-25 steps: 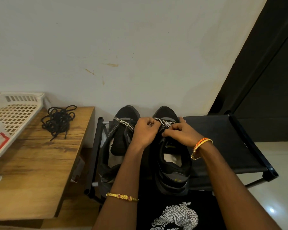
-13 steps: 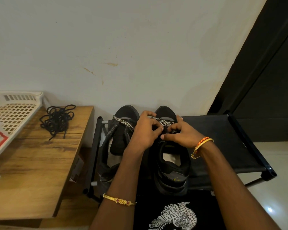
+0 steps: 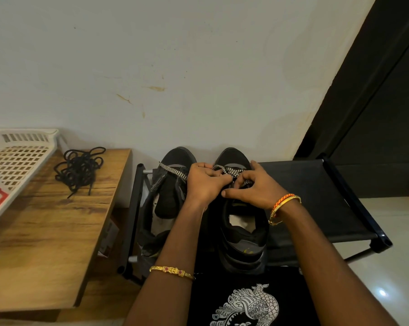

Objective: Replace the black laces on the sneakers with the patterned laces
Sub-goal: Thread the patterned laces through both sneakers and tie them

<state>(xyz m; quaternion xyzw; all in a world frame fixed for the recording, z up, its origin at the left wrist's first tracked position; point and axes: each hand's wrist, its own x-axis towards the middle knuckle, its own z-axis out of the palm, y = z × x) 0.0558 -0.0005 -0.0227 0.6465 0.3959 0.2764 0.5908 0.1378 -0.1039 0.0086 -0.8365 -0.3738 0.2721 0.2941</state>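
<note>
Against a pale wall, I am seeing both hands, left hand and right hand, now pinching the black-and-white checked lace closer together, pulling a crossing snug on the black sneaker beneath them.

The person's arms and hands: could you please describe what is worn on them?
Both forearms are bare, with no sleeves or gloves. The left arm wears a thin gold bangle with small red stones; the right wrist wears an orange braided band beside a plain gold bangle.

A black rack at frame centre held two sneakers. A wooden table at left bore black laces and a white basket.
</note>
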